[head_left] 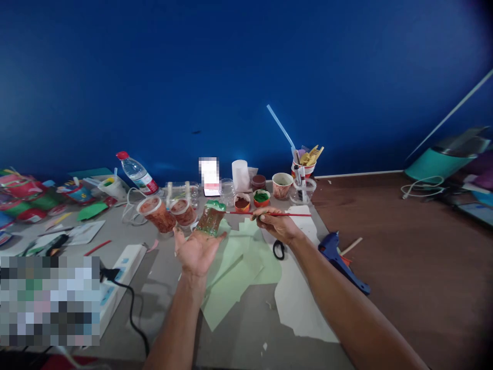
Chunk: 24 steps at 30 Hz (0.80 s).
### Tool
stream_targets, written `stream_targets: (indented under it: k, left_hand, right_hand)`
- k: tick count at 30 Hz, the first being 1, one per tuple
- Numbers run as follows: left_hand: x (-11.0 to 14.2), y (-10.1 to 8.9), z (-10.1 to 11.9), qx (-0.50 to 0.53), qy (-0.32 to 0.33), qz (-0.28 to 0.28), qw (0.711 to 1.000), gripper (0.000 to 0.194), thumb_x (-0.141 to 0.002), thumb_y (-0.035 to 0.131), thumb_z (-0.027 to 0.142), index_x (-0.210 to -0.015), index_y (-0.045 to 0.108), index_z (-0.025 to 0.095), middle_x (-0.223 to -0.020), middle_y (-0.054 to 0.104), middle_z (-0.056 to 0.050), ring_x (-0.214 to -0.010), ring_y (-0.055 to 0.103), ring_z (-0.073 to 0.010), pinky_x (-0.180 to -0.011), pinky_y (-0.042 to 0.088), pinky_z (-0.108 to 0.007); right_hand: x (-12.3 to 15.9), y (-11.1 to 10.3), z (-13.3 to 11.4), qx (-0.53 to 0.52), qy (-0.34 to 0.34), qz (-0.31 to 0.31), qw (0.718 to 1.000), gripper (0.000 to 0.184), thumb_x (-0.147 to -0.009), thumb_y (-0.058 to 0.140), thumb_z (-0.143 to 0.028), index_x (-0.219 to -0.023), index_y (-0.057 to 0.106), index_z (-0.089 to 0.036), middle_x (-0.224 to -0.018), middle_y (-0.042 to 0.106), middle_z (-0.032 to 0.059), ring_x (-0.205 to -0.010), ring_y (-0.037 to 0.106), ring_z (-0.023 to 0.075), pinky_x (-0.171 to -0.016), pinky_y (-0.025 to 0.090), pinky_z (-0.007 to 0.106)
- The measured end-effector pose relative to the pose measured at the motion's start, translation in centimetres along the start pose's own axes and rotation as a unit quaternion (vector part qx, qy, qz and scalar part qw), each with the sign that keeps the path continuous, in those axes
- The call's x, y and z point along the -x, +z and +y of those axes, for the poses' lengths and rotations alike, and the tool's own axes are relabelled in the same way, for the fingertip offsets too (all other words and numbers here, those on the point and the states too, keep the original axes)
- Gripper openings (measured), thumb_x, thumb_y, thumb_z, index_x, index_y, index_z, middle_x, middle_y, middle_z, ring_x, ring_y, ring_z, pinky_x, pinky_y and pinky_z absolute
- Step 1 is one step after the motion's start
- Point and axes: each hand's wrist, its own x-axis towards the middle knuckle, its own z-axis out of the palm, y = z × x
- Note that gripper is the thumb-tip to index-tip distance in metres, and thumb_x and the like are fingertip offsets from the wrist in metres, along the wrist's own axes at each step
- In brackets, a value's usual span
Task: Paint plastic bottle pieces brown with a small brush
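Note:
My left hand (198, 252) is turned palm up. It holds a cut plastic bottle piece (210, 220), with brown paint on its side and green paint along its upper rim; some of the fingers are hidden by it. Pinched in my right hand (278, 224) is a thin red paintbrush (242, 213), lying nearly level, its tip touching or close to the bottle piece's right side. Just beyond the hands stand a small pot of brown paint (242, 204) and one of green paint (262, 198).
Green paper (242, 257) and white paper (300, 298) cover the table. Scissors (279, 250) and a blue glue gun (341, 262) lie right. Brown-smeared cups (157, 213), a water bottle (138, 174) and a power strip (121, 275) are left. A lit phone (211, 180) stands behind.

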Motion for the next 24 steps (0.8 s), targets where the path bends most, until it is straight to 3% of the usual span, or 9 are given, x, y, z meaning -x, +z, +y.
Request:
stream_targets:
  k: [15,20,24]
  left_hand:
    - [0.14,0.06,0.26,0.017,-0.003,-0.007,1.0,0.071,-0.087,0.022,0.074,-0.124,0.061,0.027,-0.14,0.054,-0.015,-0.133,0.042,-0.0397,-0.099,0.027,-0.073]
    - [0.11,0.12,0.23,0.008,-0.003,-0.005,1.0,0.071,-0.087,0.022,0.074,-0.125,0.06,0.027,-0.14,0.054,-0.014,-0.133,0.041,-0.0394,-0.099,0.028,-0.072]
    - [0.0,-0.03,0.19,0.003,0.004,0.0,1.0,0.07,-0.087,0.023,0.073,-0.126,0.059,0.028,-0.14,0.055,-0.014,-0.131,0.043,-0.039,-0.097,0.03,-0.072]
  right_hand:
    - [0.2,-0.59,-0.28,-0.008,0.013,0.017,1.0,0.017,-0.065,0.081,-0.03,-0.076,0.074,-0.019,-0.072,0.072,0.0045,-0.055,0.046,0.0096,-0.054,0.031,0.027]
    - [0.09,-0.33,-0.3,-0.006,0.006,0.007,1.0,0.018,-0.066,0.08,-0.031,-0.078,0.073,-0.019,-0.071,0.071,0.0047,-0.054,0.045,0.0098,-0.052,0.032,0.027]
    - [0.09,-0.32,-0.41,0.005,0.015,0.035,0.999,0.017,-0.065,0.079,-0.03,-0.076,0.073,-0.018,-0.07,0.071,0.0053,-0.054,0.046,0.0109,-0.052,0.033,0.028]
